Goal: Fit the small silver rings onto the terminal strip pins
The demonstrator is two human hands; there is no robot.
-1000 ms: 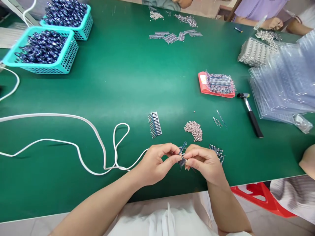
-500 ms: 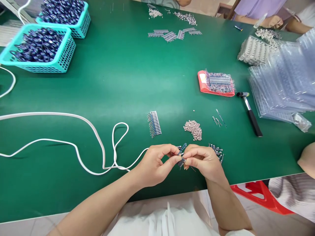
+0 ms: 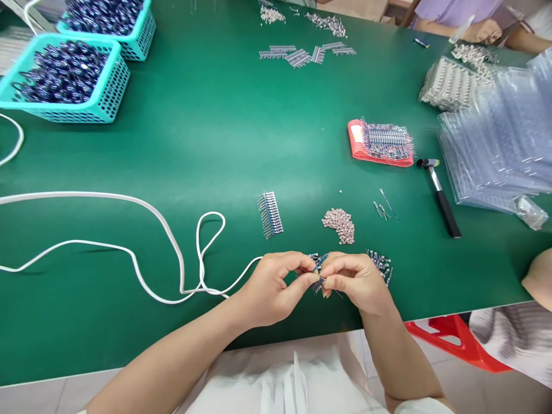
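My left hand (image 3: 271, 287) and my right hand (image 3: 356, 282) meet near the front edge of the green table (image 3: 207, 138), both pinched on a small cluster of blue wire-legged components (image 3: 318, 269). The fingertips touch around it, and part of the cluster is hidden by them. Just beyond my hands lie a neat row of the same blue components (image 3: 271, 214), a small heap of pale pinkish discs (image 3: 340, 223) and a loose pile of blue components (image 3: 380, 265) by my right hand.
A white cable (image 3: 129, 241) loops over the left half of the table. Two teal baskets (image 3: 69, 80) of dark blue parts stand far left. A red pad with components (image 3: 380, 144), a small hammer (image 3: 440, 195) and clear plastic trays (image 3: 500, 144) lie right. Other people's hands (image 3: 478, 31) work at the far edge.
My hands stay together on the blue cluster, fingers shifting slightly. The view has tilted a little, so the table's contents sit slightly higher in the picture.
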